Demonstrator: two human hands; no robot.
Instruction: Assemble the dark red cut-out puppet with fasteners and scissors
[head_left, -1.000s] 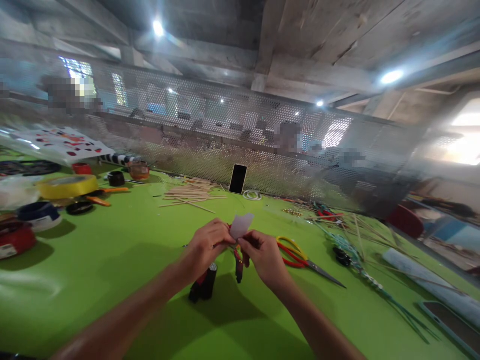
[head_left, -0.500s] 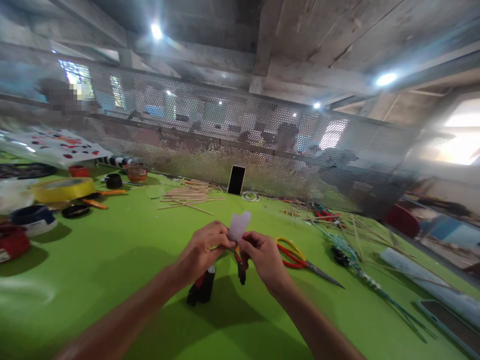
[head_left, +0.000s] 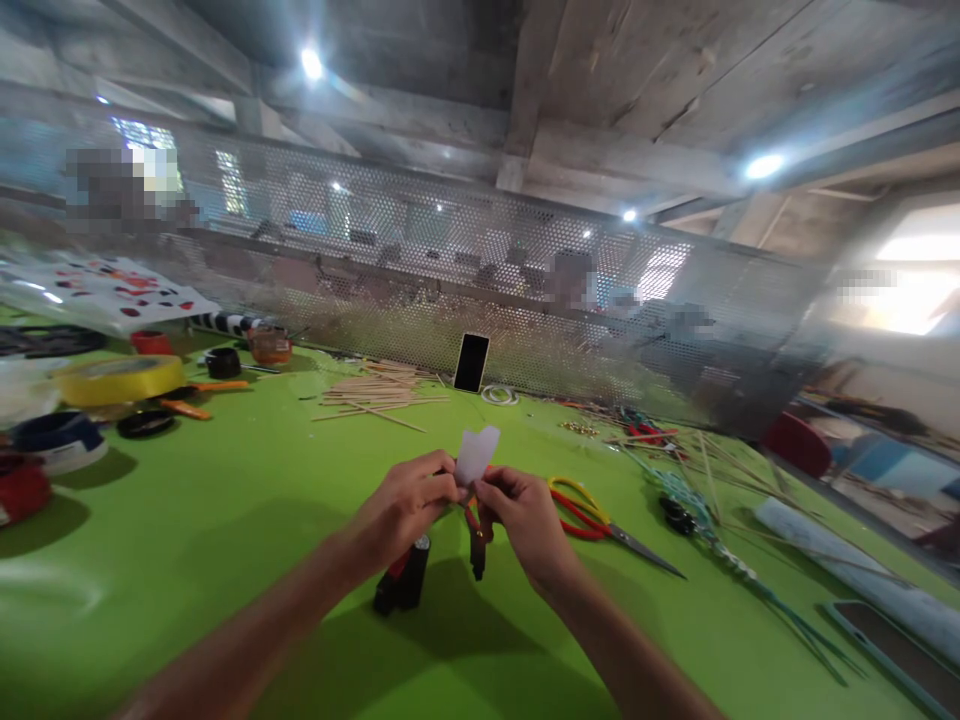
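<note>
A small, pale, notched piece that looks like paper or thin fabric (head_left: 477,455) stands up between my hands over the table. My left hand (head_left: 414,495) pinches its lower left edge, fingers closed. At its lower right, my right hand (head_left: 523,510) is closed too, thumb against forefinger. Below my fingertips hangs a dark piece with red and orange parts (head_left: 478,555); its upper end is hidden by my hands. A black and red object (head_left: 403,580) rests on the table below my left hand. Scissors with red and yellow handles (head_left: 592,512) lie right of my right hand.
Behind are thin wooden sticks (head_left: 379,388), an upright black panel resembling a phone (head_left: 472,362) and a perforated metal screen (head_left: 420,260). Tape rolls, including a yellow one (head_left: 120,380), stand left. Green cords (head_left: 739,565), a white roll (head_left: 847,560) and a phone-like case (head_left: 892,650) lie right.
The whole view has shifted slightly. Both hands keep their pinch on the pale piece, and the dark hanging piece sits a touch lower.
</note>
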